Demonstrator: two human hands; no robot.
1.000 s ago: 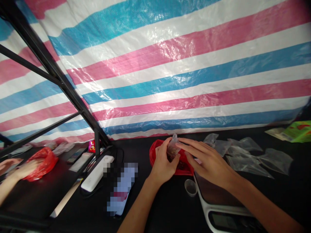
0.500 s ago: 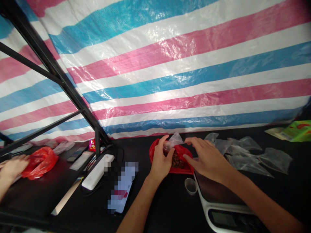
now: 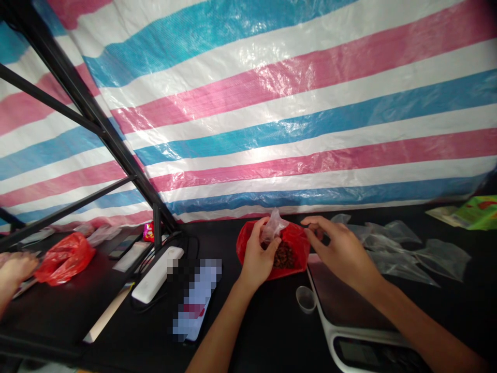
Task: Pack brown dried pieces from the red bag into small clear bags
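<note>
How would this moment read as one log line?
left hand: holding small clear plastic bag; right hand: at edge of open red plastic bag; inside it: small brown pieces

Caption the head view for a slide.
Left hand holds a clear bag at a red bag of brown pieces; right hand nearby.

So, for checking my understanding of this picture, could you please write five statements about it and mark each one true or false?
1. The left hand holds a small clear bag. True.
2. The pieces in the nearest red bag are white. False: they are brown pieces.
3. The right hand is holding the cup. False: the right hand is near the red bag's right side, and the cup is on the table.
4. Another red bag lies on the left of the picture. True.
5. The striped sheet hangs behind the table. True.
</note>
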